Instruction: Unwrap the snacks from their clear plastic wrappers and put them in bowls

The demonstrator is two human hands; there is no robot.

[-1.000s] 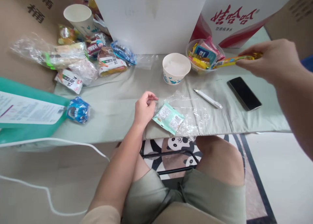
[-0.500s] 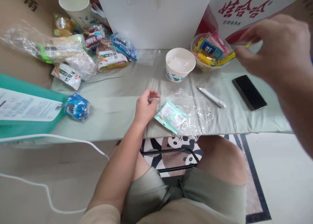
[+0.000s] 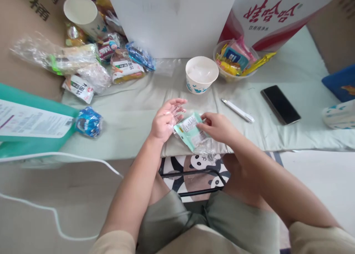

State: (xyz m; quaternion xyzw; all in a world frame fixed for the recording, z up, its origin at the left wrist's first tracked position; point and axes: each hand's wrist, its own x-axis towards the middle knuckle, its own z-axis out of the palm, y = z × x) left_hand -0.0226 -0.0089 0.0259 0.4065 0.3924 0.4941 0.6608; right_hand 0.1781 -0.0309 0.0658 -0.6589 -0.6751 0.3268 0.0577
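Note:
My left hand point(image 3: 163, 121) is curled round crumpled clear plastic film point(image 3: 175, 112), thumb and fingers partly apart. Beside it, a mint-green snack packet point(image 3: 191, 130) with a white printed label lies near the table's front edge. The packet's right edge is pinched between the thumb and fingers of my right hand point(image 3: 216, 126). More clear film point(image 3: 208, 149) shows under the packet and at the table edge. Behind my hands stands a paper bowl point(image 3: 201, 84) with whitish clear plastic in it. Next to that, a clear plastic bowl point(image 3: 222, 71) holds several colourful wrapped snacks.
A white utility knife point(image 3: 237, 110) and a black phone point(image 3: 280, 104) lie to the right. Wrapped snacks point(image 3: 127, 70) and a paper cup point(image 3: 83, 15) crowd the back left. White cartons point(image 3: 172, 23) stand behind. A green bag point(image 3: 33, 117) and blue-wrapped item point(image 3: 88, 121) are left.
My right hand has come from beside the snack bowl down to the green packet and taken hold of its edge. A yellow packet now sticks out of the bowl. My left hand has gathered up film.

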